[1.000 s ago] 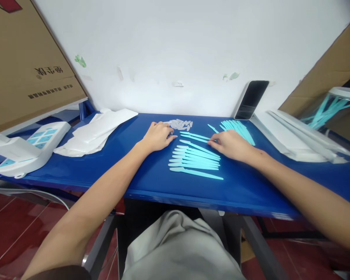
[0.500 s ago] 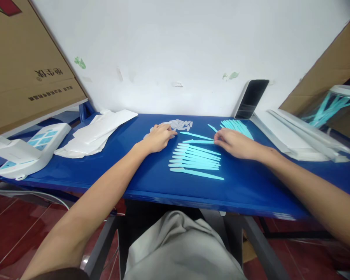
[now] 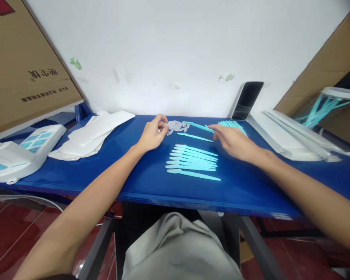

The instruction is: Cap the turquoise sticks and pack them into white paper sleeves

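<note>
My right hand (image 3: 231, 142) pinches a turquoise eyebrow razor (image 3: 196, 125) by its handle, lifted with its head pointing left. My left hand (image 3: 154, 134) is closed in a pinch beside a pile of small translucent caps (image 3: 178, 126); a pale cap seems to show between the fingertips, partly hidden. A single turquoise razor (image 3: 195, 137) lies on the blue table below the lifted one. Nearer me lies a row of several razors (image 3: 194, 157) with pale covered heads to the left. Behind my right hand more razors (image 3: 231, 123) lie bunched, partly hidden.
White plastic bags (image 3: 87, 134) and a power strip (image 3: 32, 151) lie to the left on the blue table (image 3: 146, 182). A phone (image 3: 247, 100) leans on the wall. White packs (image 3: 286, 136) and a clear tub of turquoise razors (image 3: 326, 107) are at right.
My right hand has raised a razor up and away from the row. My left hand has lifted off the cap pile, its fingers now pinched. The view has shifted slightly.
</note>
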{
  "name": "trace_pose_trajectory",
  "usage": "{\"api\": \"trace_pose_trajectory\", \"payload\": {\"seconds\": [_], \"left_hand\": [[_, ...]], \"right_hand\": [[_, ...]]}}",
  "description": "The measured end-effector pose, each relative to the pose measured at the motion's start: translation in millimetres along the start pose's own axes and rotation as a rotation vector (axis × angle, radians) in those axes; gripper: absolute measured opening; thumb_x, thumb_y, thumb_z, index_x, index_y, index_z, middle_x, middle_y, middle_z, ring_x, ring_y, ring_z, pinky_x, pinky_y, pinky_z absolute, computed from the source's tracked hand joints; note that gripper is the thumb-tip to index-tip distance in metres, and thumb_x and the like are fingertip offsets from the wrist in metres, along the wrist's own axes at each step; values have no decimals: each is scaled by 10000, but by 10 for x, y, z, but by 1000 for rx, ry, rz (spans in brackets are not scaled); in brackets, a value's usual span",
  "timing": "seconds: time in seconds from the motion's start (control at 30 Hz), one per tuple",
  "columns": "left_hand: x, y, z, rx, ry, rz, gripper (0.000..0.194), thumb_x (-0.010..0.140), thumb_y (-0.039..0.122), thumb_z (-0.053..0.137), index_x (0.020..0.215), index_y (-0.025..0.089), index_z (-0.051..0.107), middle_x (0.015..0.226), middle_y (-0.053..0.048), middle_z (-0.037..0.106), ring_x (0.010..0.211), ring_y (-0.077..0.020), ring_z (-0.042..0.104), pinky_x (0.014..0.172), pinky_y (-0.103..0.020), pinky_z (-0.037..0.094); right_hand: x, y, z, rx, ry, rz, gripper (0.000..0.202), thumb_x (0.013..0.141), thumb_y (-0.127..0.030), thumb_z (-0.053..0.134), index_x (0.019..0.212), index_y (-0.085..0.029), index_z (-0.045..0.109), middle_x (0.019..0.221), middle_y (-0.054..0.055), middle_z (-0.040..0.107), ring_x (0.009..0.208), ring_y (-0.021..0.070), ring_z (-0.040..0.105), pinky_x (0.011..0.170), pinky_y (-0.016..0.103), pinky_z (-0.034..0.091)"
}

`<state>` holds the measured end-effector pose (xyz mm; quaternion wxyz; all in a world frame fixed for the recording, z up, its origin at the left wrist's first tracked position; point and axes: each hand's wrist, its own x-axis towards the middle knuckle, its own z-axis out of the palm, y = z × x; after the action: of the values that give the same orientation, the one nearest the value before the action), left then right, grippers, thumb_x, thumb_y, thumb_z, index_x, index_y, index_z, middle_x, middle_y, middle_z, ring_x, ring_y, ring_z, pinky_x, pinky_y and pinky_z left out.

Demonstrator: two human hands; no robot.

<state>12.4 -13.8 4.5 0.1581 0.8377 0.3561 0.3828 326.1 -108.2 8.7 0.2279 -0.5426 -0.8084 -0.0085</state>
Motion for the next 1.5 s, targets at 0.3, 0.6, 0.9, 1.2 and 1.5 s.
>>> {"api": "trace_pose_trajectory", "payload": {"seconds": [0.3,0.6,0.9,1.2,1.5], "left_hand": [[-14,69,67,-217,-95,16,378,1011,536,542,1052,171,633,955,-88,796,850,-196,725,777,-290,512],[-29,130,108,-210,-104,62,355,1032,512,517,921,184,600,818,-30,669,739,-164,597,724,-292,473],[-24,109,144,-143,-104,122,347,1035,487,503,902,182,605,865,-39,623,770,-170,548,737,-300,446],[-19,66,130,-189,-96,49,401,1015,533,517,895,167,630,802,-21,602,705,-151,503,681,-281,407],[-31,112,108,-245,-161,89,334,1043,465,495,878,182,560,694,14,560,629,-134,497,652,-273,390]], "right_hand": [[9,-197,-113,-50,135,71,342,1056,-390,372,1133,-204,648,843,86,724,778,277,669,717,382,455],[6,-299,-210,-12,127,139,330,1036,-398,386,990,-238,671,682,44,671,658,258,630,683,387,434],[3,-311,-231,24,106,119,324,1040,-409,391,994,-243,665,796,63,723,746,268,665,715,387,445],[9,-255,-216,11,166,101,266,1006,-354,439,906,-243,659,724,44,705,676,255,648,667,371,420],[8,-253,-213,107,132,66,260,1028,-394,440,878,-262,607,691,29,653,639,234,601,664,367,419]]}}
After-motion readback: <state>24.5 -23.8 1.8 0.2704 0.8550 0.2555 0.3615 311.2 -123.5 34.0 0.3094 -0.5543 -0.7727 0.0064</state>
